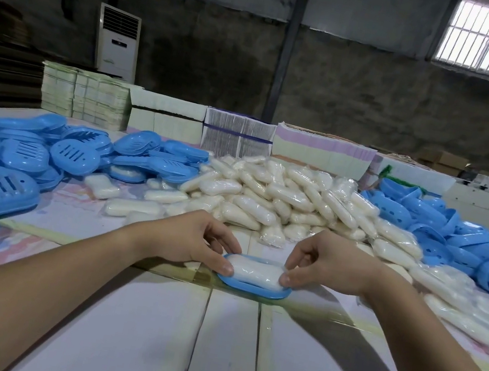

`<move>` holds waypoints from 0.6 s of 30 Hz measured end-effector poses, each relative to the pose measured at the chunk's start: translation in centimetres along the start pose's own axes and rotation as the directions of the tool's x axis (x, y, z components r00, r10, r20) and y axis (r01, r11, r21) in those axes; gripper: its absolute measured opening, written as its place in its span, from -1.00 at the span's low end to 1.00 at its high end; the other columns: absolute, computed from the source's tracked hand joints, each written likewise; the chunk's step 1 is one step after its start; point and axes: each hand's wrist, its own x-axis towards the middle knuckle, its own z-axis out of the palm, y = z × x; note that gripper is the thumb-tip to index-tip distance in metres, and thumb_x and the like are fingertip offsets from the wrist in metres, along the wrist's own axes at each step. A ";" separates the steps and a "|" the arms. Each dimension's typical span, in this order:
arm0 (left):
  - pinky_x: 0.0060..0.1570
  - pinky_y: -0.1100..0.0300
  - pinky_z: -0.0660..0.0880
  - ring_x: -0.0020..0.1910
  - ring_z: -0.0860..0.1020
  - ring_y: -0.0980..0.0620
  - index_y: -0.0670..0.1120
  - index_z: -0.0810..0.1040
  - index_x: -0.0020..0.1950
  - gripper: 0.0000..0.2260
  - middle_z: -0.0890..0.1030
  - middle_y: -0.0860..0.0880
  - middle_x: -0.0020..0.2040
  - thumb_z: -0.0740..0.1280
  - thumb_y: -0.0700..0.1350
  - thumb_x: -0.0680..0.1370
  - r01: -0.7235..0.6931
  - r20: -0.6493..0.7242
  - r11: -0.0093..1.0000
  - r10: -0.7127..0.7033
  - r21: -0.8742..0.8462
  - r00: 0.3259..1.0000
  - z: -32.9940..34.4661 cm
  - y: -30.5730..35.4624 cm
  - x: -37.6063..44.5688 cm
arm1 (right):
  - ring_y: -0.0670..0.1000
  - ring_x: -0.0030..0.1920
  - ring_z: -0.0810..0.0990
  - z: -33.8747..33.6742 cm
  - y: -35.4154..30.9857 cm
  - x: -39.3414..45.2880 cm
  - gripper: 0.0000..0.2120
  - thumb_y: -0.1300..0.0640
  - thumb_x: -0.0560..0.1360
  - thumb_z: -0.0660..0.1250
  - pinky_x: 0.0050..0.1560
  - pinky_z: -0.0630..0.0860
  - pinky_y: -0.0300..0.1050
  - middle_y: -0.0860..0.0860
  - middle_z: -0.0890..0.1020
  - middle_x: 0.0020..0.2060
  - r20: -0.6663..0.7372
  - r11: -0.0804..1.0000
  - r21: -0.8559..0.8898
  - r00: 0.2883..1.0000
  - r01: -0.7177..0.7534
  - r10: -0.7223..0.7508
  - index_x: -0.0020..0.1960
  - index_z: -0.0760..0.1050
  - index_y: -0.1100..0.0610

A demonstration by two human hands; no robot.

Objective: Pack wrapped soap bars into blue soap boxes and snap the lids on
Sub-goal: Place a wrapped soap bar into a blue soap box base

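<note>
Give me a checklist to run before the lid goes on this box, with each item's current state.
1. Wrapped soap bar lies inside the blue box base: ok.
2. Base flat on the table: ok.
3. Left hand and right hand pinch the bar's ends: ok.
4. Wrapper clear of the rim: cannot tell.
5. Lid in hand: not ok, both hands are busy.
6. Lids within reach in the blue pile at left: ok.
</note>
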 end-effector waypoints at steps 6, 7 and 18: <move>-0.13 0.20 0.45 -0.23 0.51 0.21 0.13 0.73 0.02 -0.59 0.58 0.16 -0.26 0.59 0.19 0.21 0.009 -0.004 1.000 -0.009 0.000 1.000 0.0 0.4 -0.2 | -0.22 -0.34 0.51 0.1 -0.1 0.0 -0.78 -0.08 0.31 0.59 -0.32 0.40 -0.40 -0.03 0.71 -0.26 0.031 1.000 -0.007 0.999 -0.008 0.009 -0.18 0.71 0.04; -0.12 0.15 0.45 -0.23 0.51 0.20 0.11 0.73 0.03 -0.60 0.58 0.15 -0.25 0.60 0.16 0.23 0.012 -0.015 1.000 -0.012 -0.003 1.000 0.1 0.4 -0.3 | -0.23 -0.33 0.52 0.1 -0.1 0.1 -0.79 -0.08 0.31 0.59 -0.30 0.42 -0.40 -0.05 0.71 -0.25 0.035 1.000 -0.008 0.999 -0.012 0.012 -0.18 0.71 0.04; -0.20 0.52 0.42 -0.13 0.53 0.40 0.20 0.72 -0.03 -0.81 0.61 0.40 -0.14 0.59 0.00 0.40 -0.056 -0.125 0.995 0.066 0.078 0.990 2.4 1.6 0.0 | -0.19 -0.41 0.42 -0.4 1.1 0.1 -0.69 -0.17 0.41 0.47 -0.31 0.35 -0.25 -0.12 0.52 -0.48 -0.139 0.996 0.087 0.990 -0.005 0.017 -0.25 0.65 0.08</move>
